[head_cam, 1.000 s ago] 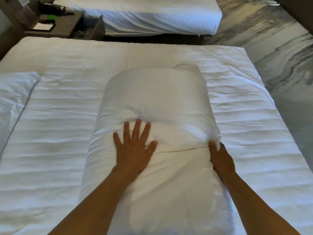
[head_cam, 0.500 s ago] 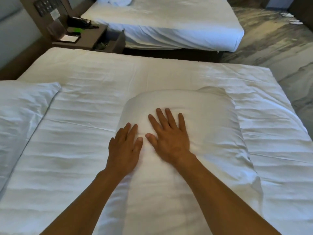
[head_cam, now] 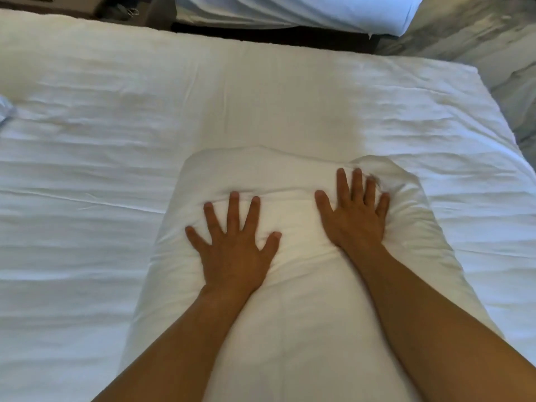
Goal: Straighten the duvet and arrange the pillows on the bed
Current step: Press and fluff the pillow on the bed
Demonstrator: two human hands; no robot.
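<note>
A folded white duvet [head_cam: 304, 314] lies lengthwise on the white bed [head_cam: 101, 140], running from the bottom edge to the middle of the view. My left hand [head_cam: 235, 250] presses flat on it with fingers spread, palm down. My right hand [head_cam: 353, 216] lies flat on the duvet's far right part, fingers together near a puffed corner [head_cam: 388, 175]. Neither hand grips anything. A sliver of a white pillow [head_cam: 4, 110] shows at the far left edge.
A second white bed [head_cam: 304, 10] stands beyond a dark gap at the top. The corner of a dark nightstand [head_cam: 87, 7] is at top left. Patterned grey carpet [head_cam: 493, 39] lies to the right of the bed.
My right hand moved from beside my left hand to the duvet's far right part. My left hand spread its fingers. The view dropped closer to the bed, and most of the pillow left the frame.
</note>
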